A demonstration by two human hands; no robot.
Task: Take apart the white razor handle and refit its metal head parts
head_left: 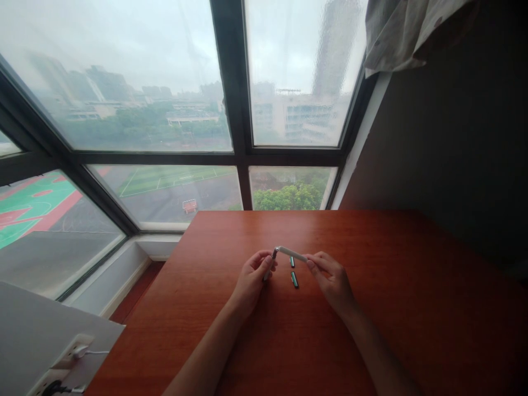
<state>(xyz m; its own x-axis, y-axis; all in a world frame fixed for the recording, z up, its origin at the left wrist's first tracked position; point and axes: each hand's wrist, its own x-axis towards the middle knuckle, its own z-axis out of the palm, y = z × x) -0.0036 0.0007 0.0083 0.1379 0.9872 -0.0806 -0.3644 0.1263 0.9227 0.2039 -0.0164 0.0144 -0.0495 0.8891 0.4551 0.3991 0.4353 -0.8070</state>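
A razor with a slim pale handle (292, 253) is held between my two hands over the table. My right hand (333, 279) pinches the far end of the handle between thumb and fingers. At the other end, a narrow dark and pale razor head (274, 254) bends sharply downward, and my left hand (252, 278) is closed on it. The left fingers partly cover the head, so its exact shape is hidden. On the tabletop between the hands lie two small dark razor cartridges with greenish strips: the nearer cartridge (294, 279) and the farther cartridge (292, 262), partly behind the handle.
The reddish-brown wooden table (198, 308) ends at a back edge near the large window frame (243, 159). To the lower left, a power strip (76, 350) with plugged-in cords sits by the wall. Grey cloth (396, 38) hangs at the upper right.
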